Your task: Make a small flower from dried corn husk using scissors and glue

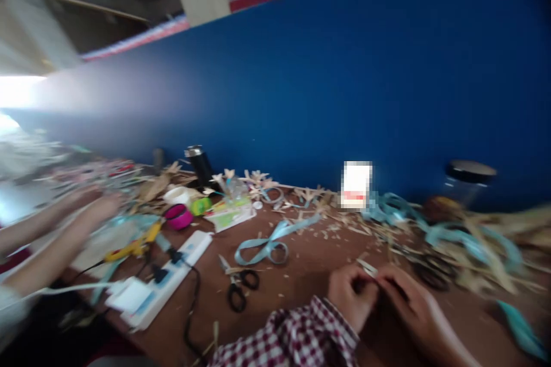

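My left hand (353, 297) and my right hand (407, 295) meet low over the brown table (301, 284), right of centre. Both are closed, thumbs and fingertips pinched on a small pale strip (367, 267) that looks like a piece of dried husk. Blur keeps its exact kind from showing. Left of my hands lie black-handled scissors (242, 288), blades parted. Behind those, a light blue ribbon (271, 245) curls in loops. A second dark-handled pair of scissors (434, 270) rests right of my right hand, partly among scraps.
At left, a co-worker's arms (64, 229) reach over the table near a yellow glue gun (135, 245). A white power strip (172, 281) with plugs and cords lies between us. Pale scraps, a black bottle (200, 166) and a dark-lidded jar (469, 175) line the blue partition (301, 97).
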A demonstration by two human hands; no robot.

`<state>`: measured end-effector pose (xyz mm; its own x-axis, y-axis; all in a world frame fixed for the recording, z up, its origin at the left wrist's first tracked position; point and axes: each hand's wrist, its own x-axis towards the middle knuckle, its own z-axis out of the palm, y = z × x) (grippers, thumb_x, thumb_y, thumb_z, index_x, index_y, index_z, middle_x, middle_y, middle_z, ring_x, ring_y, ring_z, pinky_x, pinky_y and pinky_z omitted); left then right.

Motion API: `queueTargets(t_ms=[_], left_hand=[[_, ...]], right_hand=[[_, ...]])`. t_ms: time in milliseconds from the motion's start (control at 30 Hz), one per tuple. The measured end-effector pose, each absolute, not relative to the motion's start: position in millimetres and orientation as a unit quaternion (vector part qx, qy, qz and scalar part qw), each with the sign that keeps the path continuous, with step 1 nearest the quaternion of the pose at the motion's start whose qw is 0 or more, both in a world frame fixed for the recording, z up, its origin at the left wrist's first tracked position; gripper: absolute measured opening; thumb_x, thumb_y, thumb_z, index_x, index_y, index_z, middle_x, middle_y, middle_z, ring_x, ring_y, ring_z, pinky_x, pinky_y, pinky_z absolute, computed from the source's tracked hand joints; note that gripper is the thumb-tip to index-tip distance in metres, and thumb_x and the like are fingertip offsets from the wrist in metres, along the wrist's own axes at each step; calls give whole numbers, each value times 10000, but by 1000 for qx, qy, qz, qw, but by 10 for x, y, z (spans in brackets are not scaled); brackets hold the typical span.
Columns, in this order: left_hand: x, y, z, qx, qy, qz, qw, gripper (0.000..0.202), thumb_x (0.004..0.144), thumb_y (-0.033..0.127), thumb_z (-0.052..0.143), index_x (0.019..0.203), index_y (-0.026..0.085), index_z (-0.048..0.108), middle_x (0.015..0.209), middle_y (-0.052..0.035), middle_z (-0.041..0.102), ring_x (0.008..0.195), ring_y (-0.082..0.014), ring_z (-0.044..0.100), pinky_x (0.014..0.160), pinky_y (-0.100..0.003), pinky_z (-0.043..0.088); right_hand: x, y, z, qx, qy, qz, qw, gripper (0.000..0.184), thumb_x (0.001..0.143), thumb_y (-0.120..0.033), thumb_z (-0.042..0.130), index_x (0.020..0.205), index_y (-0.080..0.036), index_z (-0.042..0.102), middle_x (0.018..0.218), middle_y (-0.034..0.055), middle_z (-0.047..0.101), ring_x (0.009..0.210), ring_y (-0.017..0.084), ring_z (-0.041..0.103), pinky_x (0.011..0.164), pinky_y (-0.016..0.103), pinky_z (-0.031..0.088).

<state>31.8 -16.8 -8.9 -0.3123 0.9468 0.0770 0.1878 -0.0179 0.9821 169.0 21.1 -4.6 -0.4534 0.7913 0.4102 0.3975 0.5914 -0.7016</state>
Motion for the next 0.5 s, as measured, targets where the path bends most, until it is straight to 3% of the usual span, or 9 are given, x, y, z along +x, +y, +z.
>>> queueTargets(t_ms=[133,500], left_hand=[[248,-145,31,494,569,508,418,105,707,225,541,668,150,604,524,18,519,456,-111,483,432,-216,407],[261,-120,-35,469,541,528,457,253,696,402,597,673,150,590,521,28,517,458,-107,479,407,-194,425]], right_hand=[[1599,182,122,-379,-787,309,377,147,883,-252,426,828,-190,547,780,35,592,730,165,564,676,260,448],[1595,166,175,-380,-772,312,403,102,871,-161,452,823,-170,542,792,21,571,742,137,533,669,234,406]])
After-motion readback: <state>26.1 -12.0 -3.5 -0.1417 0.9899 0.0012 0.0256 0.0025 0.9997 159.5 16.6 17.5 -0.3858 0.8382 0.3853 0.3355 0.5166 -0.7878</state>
